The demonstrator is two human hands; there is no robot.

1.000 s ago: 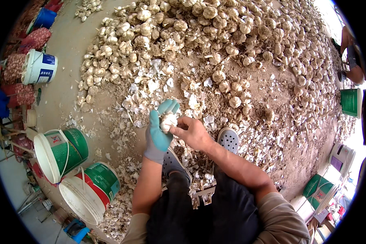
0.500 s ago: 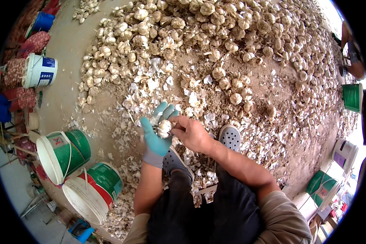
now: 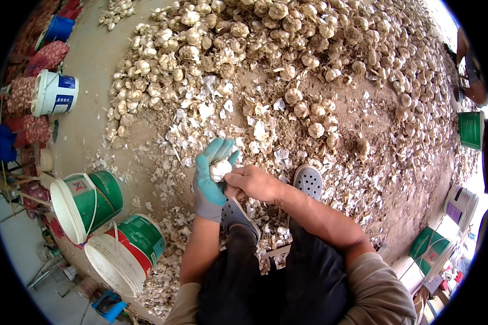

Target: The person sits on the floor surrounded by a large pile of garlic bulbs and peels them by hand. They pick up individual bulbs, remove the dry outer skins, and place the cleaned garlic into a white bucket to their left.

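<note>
A whitish garlic bulb point(image 3: 219, 170) rests in my left hand point(image 3: 207, 181), which wears a teal and grey glove with its fingers curled round the bulb. My bare right hand point(image 3: 256, 184) is closed at the bulb's lower right side, thumb against it and the other fingers bent underneath. Whether a bit of skin or root is pinched there is too small to make out. Below and ahead of both hands, loose garlic skins point(image 3: 260, 130) litter the ground. Several unpeeled bulbs point(image 3: 316, 130) lie in a small cluster beyond my right hand.
A large garlic heap point(image 3: 279, 32) spreads across the far side. At the left stand two green buckets point(image 3: 106, 195) point(image 3: 141, 238) and a white one point(image 3: 57, 93). More buckets point(image 3: 461, 206) line the right edge, near another person's arm point(image 3: 474, 89). My grey clogs point(image 3: 309, 183) are just below my hands.
My left hand has turned more upright, its fingers drawing together around the bulb. My right hand has shifted slightly down, from the bulb's upper side to its lower right.
</note>
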